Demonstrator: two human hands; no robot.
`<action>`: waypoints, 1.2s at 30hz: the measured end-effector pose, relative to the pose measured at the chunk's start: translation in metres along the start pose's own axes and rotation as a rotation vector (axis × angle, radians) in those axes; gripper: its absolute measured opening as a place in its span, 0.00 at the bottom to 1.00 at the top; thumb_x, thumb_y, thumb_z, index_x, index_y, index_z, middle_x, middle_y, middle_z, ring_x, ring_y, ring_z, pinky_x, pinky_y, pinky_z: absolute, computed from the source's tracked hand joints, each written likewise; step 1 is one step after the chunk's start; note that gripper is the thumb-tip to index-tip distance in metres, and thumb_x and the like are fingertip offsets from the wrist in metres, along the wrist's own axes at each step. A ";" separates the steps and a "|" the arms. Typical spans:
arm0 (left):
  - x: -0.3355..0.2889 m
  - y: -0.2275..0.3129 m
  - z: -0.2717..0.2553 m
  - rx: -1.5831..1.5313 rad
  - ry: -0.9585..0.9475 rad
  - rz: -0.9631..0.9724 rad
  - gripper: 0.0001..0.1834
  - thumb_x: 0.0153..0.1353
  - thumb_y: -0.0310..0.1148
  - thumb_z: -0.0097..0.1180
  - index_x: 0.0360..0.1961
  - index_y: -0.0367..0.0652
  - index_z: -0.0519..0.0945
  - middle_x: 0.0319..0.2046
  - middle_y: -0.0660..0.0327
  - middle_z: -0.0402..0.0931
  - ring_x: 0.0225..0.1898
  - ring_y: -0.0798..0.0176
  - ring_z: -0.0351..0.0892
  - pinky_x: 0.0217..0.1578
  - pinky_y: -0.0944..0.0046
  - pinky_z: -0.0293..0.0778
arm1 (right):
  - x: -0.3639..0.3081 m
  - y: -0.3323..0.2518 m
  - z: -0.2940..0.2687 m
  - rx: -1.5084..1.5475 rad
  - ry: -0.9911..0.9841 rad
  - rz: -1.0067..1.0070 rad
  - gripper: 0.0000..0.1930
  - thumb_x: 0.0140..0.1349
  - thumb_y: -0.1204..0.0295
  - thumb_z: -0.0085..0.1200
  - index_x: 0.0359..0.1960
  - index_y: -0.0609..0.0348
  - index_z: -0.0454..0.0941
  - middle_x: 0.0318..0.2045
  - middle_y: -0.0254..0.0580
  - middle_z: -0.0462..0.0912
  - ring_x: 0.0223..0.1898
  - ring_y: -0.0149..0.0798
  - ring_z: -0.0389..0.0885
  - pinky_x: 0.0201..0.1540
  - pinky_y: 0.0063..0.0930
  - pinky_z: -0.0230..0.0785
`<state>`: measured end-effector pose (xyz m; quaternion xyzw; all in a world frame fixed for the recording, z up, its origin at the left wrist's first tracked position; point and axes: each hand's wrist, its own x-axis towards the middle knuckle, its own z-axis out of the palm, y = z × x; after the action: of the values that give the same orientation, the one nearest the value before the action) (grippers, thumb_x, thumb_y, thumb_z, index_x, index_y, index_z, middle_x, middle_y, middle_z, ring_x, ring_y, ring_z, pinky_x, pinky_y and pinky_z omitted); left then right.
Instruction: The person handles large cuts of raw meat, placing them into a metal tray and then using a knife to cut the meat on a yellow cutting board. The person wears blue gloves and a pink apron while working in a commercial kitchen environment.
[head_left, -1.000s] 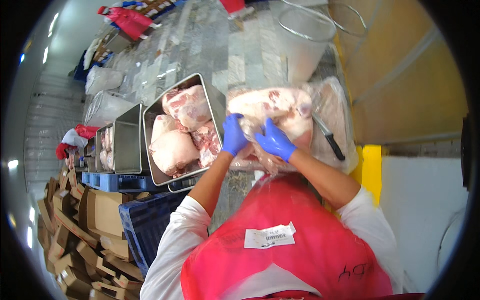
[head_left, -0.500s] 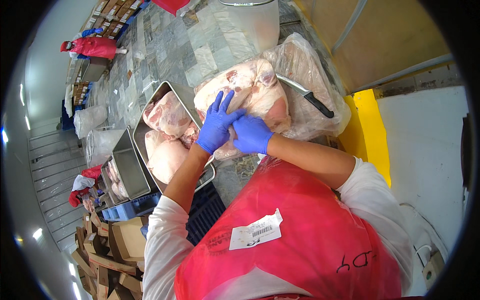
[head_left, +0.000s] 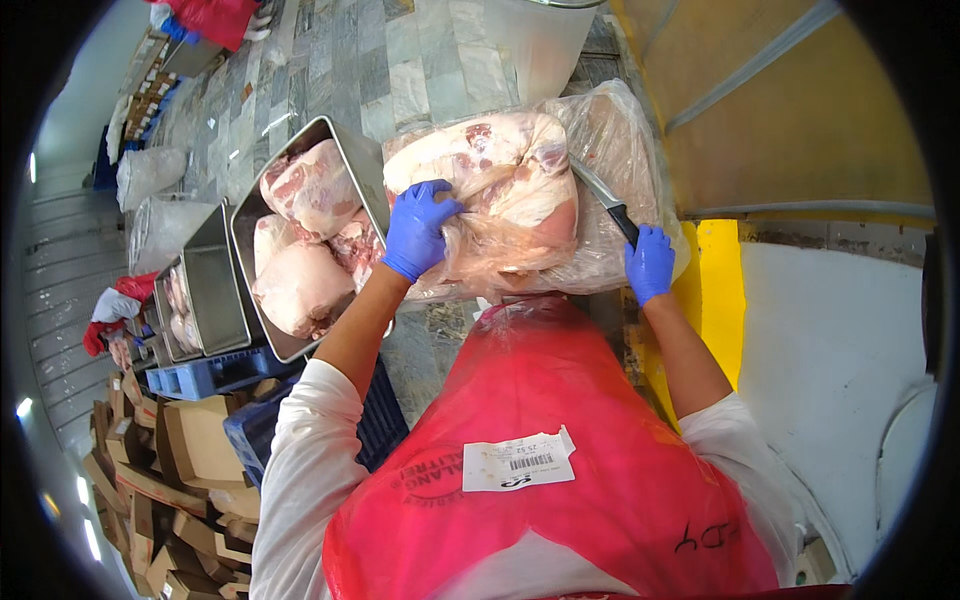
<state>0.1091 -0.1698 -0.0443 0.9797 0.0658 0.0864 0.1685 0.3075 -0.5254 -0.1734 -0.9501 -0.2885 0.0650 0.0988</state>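
Observation:
A large pale cut of raw meat (head_left: 500, 150) lies on clear plastic wrap in front of me, with the wrap bunched along its near side. My left hand (head_left: 418, 230), in a blue glove, is at the meat's left edge, its fingers curled into the plastic wrap (head_left: 465, 250). At the right, my gloved right hand (head_left: 650, 262) is closed at the butt of a knife's (head_left: 600, 187) black handle. The knife's blade points up and left, its tip beside the meat's right edge.
Left of the meat stands a steel bin (head_left: 345, 150) holding several meat pieces (head_left: 303, 290). A second steel bin (head_left: 220, 300), blue pallets (head_left: 225, 372) and cardboard boxes (head_left: 195, 440) are farther left. A translucent tub (head_left: 545, 50) stands beyond; a yellow panel (head_left: 720, 290) borders the right.
My right hand has left the meat and moved right to the knife handle. My left hand has separated from it, its fingers now curled. The view has shifted slightly.

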 end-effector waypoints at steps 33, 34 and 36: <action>-0.001 -0.018 0.003 -0.189 0.046 -0.174 0.28 0.43 0.36 0.65 0.51 0.55 0.84 0.44 0.54 0.74 0.47 0.47 0.74 0.44 0.47 0.73 | 0.046 -0.244 -0.340 -0.495 -0.510 -0.553 0.11 0.62 0.63 0.58 0.38 0.57 0.80 0.26 0.53 0.83 0.31 0.58 0.83 0.35 0.52 0.75; -0.001 -0.018 0.004 -0.188 0.045 -0.176 0.28 0.43 0.37 0.65 0.51 0.55 0.84 0.44 0.54 0.74 0.47 0.47 0.74 0.45 0.47 0.73 | 0.045 -0.246 -0.338 -0.507 -0.506 -0.566 0.10 0.63 0.63 0.58 0.37 0.57 0.80 0.26 0.54 0.83 0.31 0.58 0.83 0.35 0.52 0.75; -0.004 -0.015 0.008 -0.194 0.029 -0.189 0.29 0.43 0.38 0.66 0.52 0.54 0.84 0.45 0.54 0.74 0.48 0.47 0.74 0.46 0.47 0.72 | 0.043 -0.240 -0.333 -0.491 -0.492 -0.582 0.12 0.64 0.62 0.58 0.42 0.56 0.80 0.27 0.55 0.83 0.31 0.59 0.83 0.35 0.53 0.75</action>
<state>0.1055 -0.1591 -0.0569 0.9469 0.1518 0.0900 0.2688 0.2749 -0.3556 0.2010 -0.7809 -0.5656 0.1878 -0.1870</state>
